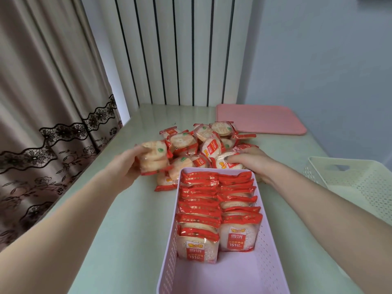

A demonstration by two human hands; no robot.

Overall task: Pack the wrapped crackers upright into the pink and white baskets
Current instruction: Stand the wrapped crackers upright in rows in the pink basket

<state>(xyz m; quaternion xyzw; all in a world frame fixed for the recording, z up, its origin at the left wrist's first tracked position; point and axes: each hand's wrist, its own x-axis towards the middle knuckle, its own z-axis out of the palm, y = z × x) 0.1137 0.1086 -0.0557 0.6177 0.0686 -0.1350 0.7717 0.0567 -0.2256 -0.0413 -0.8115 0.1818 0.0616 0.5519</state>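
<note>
The pink basket (222, 270) sits at the counter's (131, 230) near edge, its far two thirds filled with two rows of crackers (218, 200) standing on edge; the near end is bare. With nothing bracing the front packs, a bump to the basket could tip them flat into that gap.

Beyond its far wall, the left hand (127, 166) holds a small stack of packs (153, 159) in a curled grip (several at once, so one may slide out on the way over). The right hand (250, 162) rests on a pack at the edge of the loose pile (203, 145); its fingers look curled round it, though blur leaves that unsure. Pulling from the pile could send others sliding.

The white basket (356, 181) waits empty at the right edge; a pink tray (261, 119) lies at the far right.
</note>
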